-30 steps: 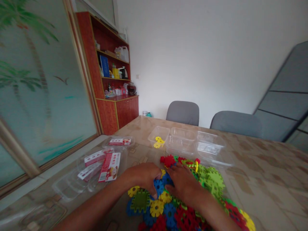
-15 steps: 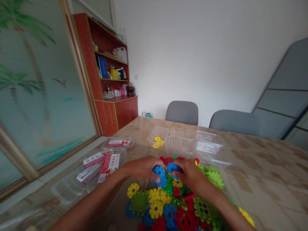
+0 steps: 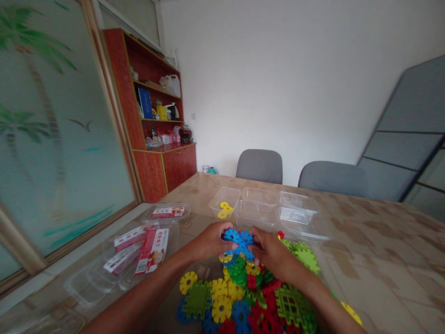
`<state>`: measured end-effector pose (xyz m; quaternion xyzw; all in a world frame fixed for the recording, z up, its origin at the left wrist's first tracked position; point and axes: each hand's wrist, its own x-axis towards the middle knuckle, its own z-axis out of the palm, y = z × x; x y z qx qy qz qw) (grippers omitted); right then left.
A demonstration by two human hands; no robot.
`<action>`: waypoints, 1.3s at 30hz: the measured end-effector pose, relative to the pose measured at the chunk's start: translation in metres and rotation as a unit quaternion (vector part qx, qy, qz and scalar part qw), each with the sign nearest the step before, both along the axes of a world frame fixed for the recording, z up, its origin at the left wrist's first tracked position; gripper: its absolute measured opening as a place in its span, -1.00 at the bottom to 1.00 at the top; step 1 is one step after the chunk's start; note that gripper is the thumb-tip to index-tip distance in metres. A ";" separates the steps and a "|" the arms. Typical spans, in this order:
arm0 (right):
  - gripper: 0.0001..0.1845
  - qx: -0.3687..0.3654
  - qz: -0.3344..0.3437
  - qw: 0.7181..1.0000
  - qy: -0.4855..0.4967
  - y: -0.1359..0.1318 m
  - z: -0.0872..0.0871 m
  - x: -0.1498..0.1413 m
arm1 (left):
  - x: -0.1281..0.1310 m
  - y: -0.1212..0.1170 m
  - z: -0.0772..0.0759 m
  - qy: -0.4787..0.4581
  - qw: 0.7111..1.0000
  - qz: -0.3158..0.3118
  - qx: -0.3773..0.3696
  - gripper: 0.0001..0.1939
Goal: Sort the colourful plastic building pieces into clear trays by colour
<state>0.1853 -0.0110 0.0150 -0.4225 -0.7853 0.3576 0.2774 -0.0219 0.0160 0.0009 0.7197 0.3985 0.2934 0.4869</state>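
Observation:
Several blue flower-shaped notched discs (image 3: pixel 239 242) are bunched between my two hands, just above a pile of plastic pieces. My left hand (image 3: pixel 207 242) is closed on their left side, thumb in front. On the right side, my right hand (image 3: pixel 274 253) pinches blue discs too. Whether the discs are joined or only pressed together, I cannot tell. Below lie yellow notched discs (image 3: pixel 221 308), green discs (image 3: pixel 237 271), a green square piece with toothed edges (image 3: pixel 197 299) and red pieces (image 3: pixel 262 317). My right forearm hides part of the pile.
Beyond my hands, a clear plastic box (image 3: pixel 214 198) holds a few yellow discs. More clear boxes (image 3: pixel 256 214) stand to its right. Clear lids with red-and-white labels (image 3: pixel 152 250) lie at the left. Grey chairs (image 3: pixel 260 166) stand behind the table (image 3: pixel 375 260).
My hands have come closer together, and the blue discs that were apart, some in each hand, now meet in one bunch. The view has shifted slightly.

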 end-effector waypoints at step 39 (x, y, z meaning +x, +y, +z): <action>-0.75 0.093 0.038 0.990 -0.097 0.002 0.016 0.018 | -0.013 0.017 0.000 0.193 0.957 0.036 0.212 -0.71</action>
